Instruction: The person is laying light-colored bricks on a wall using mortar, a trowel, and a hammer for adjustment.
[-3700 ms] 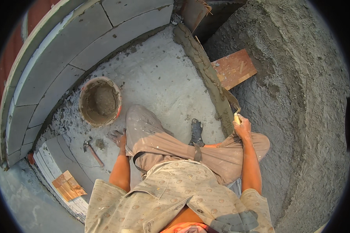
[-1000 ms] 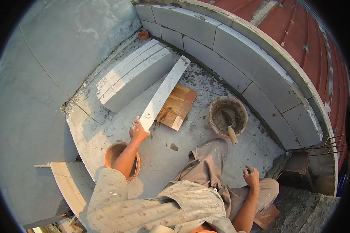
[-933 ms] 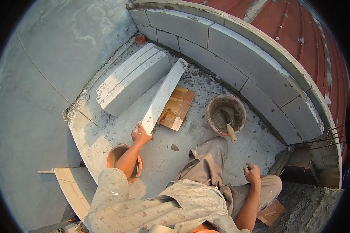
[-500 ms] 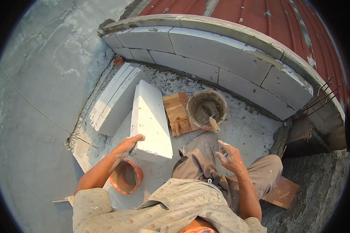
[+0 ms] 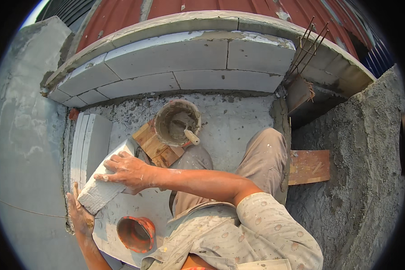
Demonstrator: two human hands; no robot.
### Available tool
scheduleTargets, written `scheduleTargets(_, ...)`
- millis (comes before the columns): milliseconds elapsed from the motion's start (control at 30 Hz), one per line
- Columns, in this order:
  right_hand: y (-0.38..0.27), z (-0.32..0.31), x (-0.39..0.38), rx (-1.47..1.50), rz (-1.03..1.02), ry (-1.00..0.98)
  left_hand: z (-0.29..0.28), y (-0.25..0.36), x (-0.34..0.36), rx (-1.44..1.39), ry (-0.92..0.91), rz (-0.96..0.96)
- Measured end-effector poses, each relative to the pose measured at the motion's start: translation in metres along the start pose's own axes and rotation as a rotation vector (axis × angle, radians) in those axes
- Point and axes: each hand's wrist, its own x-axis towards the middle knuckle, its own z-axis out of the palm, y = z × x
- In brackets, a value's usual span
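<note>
A white lightweight concrete block (image 5: 105,186) lies tilted between both my hands at the left. My right hand (image 5: 128,173) reaches across and closes over its upper side, fingers curled on the face. My left hand (image 5: 82,215) grips the block's lower left edge, its fingers up along the side and partly hidden. Beside the far end stand more upright white blocks (image 5: 96,139). A mortar bucket (image 5: 168,130) with a trowel (image 5: 191,137) resting in it stands beyond my right forearm, on or against wooden boards (image 5: 155,146).
An orange bucket (image 5: 137,236) sits close to my body. A low white block wall (image 5: 171,58) curves along the far side, below a red metal roof (image 5: 202,6). Bent rebar (image 5: 308,47) sticks out at the far right. A rough concrete wall (image 5: 351,148) rises at right, beside a wooden board (image 5: 309,167).
The view has turned toward the right. My right hand has moved left from beside my knee onto the block. The block has swung leftward, and my left hand has shifted to its lower edge.
</note>
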Motion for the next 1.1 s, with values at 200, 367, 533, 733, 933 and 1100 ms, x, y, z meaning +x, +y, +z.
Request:
scheduleTargets(200,0.021,-0.006,0.065,0.086,-0.106,-0.076,-0.049,-0.037,0.025,0.774,0.558,0.760)
scheduleTargets(367,0.046,0.007,0.071,0.113,-0.029,0.097,-0.068,0.005,0.065,0.328,0.548,0.765)
scheduleTargets(533,0.126,-0.017,-0.037,-0.227,0.694,-0.041,-0.059,0.057,0.096,0.114,0.536,0.703)
scheduleTargets(733,0.184,0.017,-0.127,-0.284,1.227,-0.532,-0.106,0.096,0.115,0.104,0.601,0.700)
scheduleTargets(933,0.198,-0.010,-0.109,-0.314,1.199,-0.614,-0.084,0.064,0.136,0.503,0.815,1.197)
scheduleTargets(1100,0.163,-0.016,-0.076,-0.567,0.623,-0.801,-0.080,0.076,0.129,0.507,0.864,1.200)
